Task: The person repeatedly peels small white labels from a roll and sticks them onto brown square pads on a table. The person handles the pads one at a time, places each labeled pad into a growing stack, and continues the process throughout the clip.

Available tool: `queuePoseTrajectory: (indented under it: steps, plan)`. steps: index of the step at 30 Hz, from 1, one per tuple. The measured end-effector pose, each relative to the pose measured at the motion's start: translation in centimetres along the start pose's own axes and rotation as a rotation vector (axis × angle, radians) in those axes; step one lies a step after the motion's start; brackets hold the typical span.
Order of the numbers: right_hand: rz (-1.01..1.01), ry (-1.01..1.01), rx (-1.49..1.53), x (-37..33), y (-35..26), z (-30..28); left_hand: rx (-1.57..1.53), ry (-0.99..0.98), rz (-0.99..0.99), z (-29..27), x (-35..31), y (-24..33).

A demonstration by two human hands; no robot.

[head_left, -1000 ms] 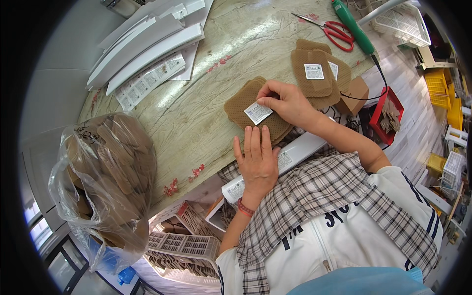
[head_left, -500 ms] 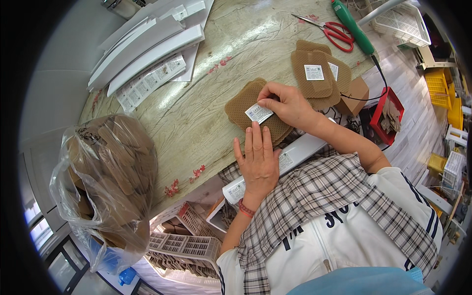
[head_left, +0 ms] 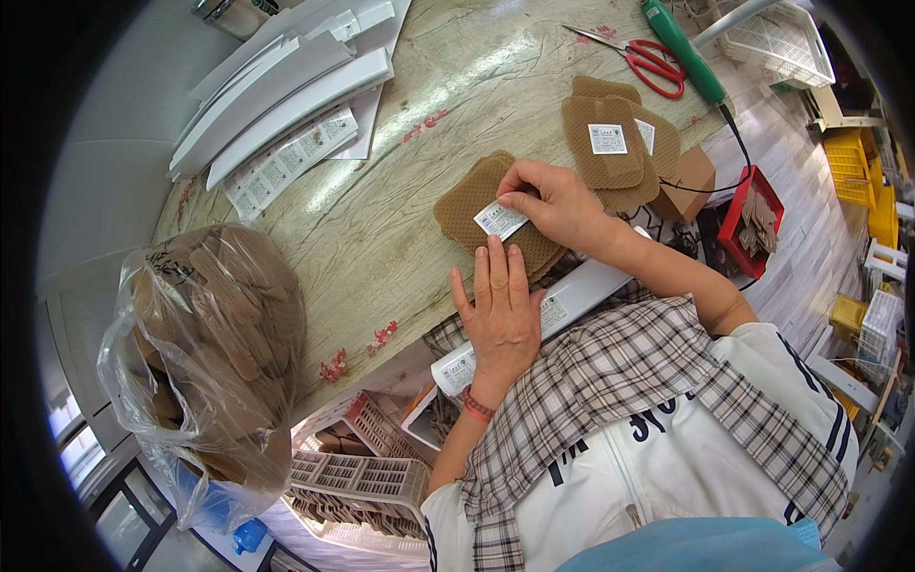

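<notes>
The label [head_left: 499,220], likely light and limp, best held by edges, is pinched by the right grip [head_left: 560,202], the left grip [head_left: 505,319] unclosed.

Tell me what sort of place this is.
Likely a small workshop or packing room: labelled brown textured pieces lie in stacks on the table, with red-handled scissors and a corded green tool nearby.

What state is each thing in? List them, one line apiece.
White label: lying on stacked brown pads
Right hand: pinching the label's corner
Left hand: open, palm down
Scissors: blades apparently closed
Green tool: lying down, cord attached
Plastic bag: filled
Red box: open, holding brown pieces
</notes>
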State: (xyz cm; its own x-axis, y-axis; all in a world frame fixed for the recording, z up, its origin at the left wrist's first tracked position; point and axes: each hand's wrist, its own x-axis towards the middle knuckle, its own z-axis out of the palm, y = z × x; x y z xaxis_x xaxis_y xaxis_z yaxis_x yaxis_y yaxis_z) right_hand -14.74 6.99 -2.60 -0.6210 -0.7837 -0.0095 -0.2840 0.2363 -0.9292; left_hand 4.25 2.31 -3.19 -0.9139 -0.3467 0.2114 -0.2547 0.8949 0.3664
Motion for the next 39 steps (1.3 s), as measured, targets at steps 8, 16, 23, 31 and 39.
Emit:
queuePoseTrajectory:
  steps: [8,16,23,31,39]
  plan:
    - [-0.060,0.041,-0.079,-0.3,-0.1,0.2,0.017,0.005,0.016,0.2,-0.1,0.0]
    - [-0.259,0.101,-0.247,-0.6,0.1,0.6,0.023,-0.029,0.005,0.0,-0.1,0.2]
    - [-0.371,0.170,-0.414,-0.7,-0.4,1.0,0.035,-0.035,-0.001,0.1,0.0,0.3]
    - [-0.187,0.251,-0.347,0.1,1.3,0.2,0.073,-0.034,0.013,0.3,0.1,0.2]
    - [-0.074,0.132,-0.155,2.2,2.1,-0.1,0.040,0.024,-0.009,0.5,0.2,0.0]
